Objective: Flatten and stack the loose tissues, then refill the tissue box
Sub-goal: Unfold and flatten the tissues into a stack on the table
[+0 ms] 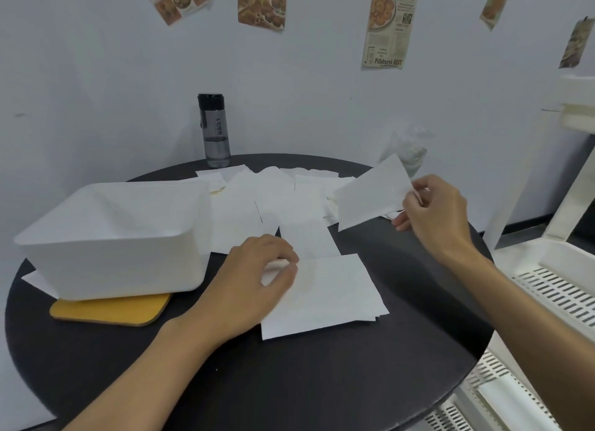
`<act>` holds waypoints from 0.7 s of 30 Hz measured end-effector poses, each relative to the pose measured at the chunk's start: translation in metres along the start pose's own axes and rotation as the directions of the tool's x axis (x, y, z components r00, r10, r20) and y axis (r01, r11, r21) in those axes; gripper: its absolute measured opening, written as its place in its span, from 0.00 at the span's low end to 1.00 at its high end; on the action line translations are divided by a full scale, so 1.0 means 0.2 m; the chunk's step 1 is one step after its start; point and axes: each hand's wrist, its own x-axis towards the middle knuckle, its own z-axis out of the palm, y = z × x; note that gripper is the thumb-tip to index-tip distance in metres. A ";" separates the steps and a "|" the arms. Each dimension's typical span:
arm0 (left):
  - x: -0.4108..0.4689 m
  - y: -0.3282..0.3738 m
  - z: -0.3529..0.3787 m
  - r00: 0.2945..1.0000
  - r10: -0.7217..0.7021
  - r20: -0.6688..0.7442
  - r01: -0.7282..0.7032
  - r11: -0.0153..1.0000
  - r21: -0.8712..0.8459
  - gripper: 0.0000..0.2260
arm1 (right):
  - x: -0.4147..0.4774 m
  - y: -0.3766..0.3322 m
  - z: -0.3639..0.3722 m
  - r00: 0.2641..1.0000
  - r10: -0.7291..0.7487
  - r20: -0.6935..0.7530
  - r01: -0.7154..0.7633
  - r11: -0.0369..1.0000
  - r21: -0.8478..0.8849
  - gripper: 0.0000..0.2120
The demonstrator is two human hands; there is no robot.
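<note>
On the round black table (289, 382) the work is split between collecting and building. The right hand (434, 214), at the right of the frame, pinches one held tissue (370, 193) by its right edge between thumb and fingertips. The sheet hangs clear of the table and tilted, probably because a grip at the edge lets it fall flat by its own weight before it is laid down. Lower centre lies the stack (335, 295), a neat rectangle of flattened sheets with a few edges peeping out at its lower right corner. The left hand (257, 269) sits on the stack's upper left corner with fingers curled. The view is blurred there, so I cannot tell whether it nips the corner or only presses down, though either way it seems placed to keep the light pile from sliding while the next sheet arrives. Above the stack, across the upper middle of the table, the loose tissues (273, 198) lie overlapped and unsorted, so much of the flattening looks still to be done. The tissue box (112, 237), white and open at the top, waits at the left, resting on a yellow mat (109, 311) with another sheet trapped under its left end. It is parked out of the way, likely until the pile is complete. A water bottle (215, 131) stands at the table's far edge.
</note>
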 end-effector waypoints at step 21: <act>0.01 0.10 -0.08 0.895 -0.391 -0.213 0.177 0.752 -0.635 0.16 | -0.39 -0.17 -0.11 0.842 0.132 0.524 -0.356 0.865 0.354 0.05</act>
